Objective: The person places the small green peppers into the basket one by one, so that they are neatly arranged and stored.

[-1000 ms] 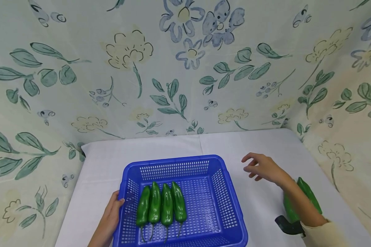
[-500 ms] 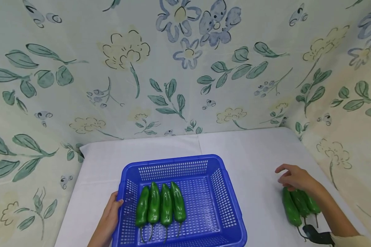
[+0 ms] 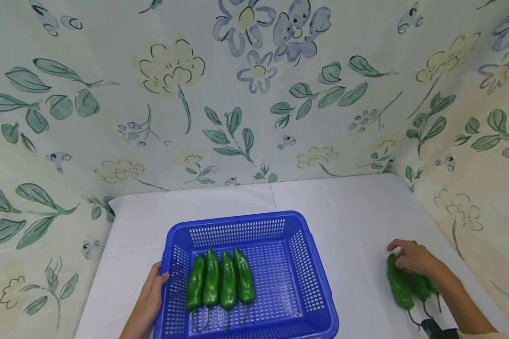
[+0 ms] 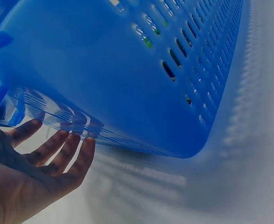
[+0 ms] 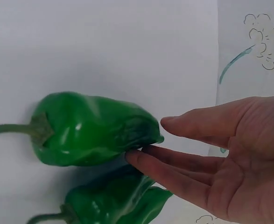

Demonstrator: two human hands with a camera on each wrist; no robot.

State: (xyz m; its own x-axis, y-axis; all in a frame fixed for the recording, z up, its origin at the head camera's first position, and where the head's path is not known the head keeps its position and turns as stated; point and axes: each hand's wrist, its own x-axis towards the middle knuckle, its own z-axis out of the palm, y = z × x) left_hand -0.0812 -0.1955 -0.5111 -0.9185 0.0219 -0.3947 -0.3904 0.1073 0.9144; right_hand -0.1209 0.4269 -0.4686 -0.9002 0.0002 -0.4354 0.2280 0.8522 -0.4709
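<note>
The blue plastic basket (image 3: 237, 220) stands in the middle of the white table, with several glossy green chili peppers (image 3: 228, 282) side by side in its left half. My left hand (image 3: 150, 293) grips its left rim, thumb over the edge; the left wrist view has the fingers (image 4: 62, 151) against the outer wall. At the right, my right hand (image 3: 415, 258) reaches down to another green chili pepper (image 5: 94, 128), the leftmost of a small group. Thumb and fingers (image 5: 174, 175) are spread around its tip, the thumb slightly apart from it.
Beside that pepper lie more green chili peppers (image 5: 111, 198), partly under the right hand. White cloth covers the table (image 3: 348, 212). Floral fabric (image 3: 237, 117) rises behind it and along both sides.
My right hand has moved right and down from beside the basket to the peppers at the right. My left hand stays on the basket rim.
</note>
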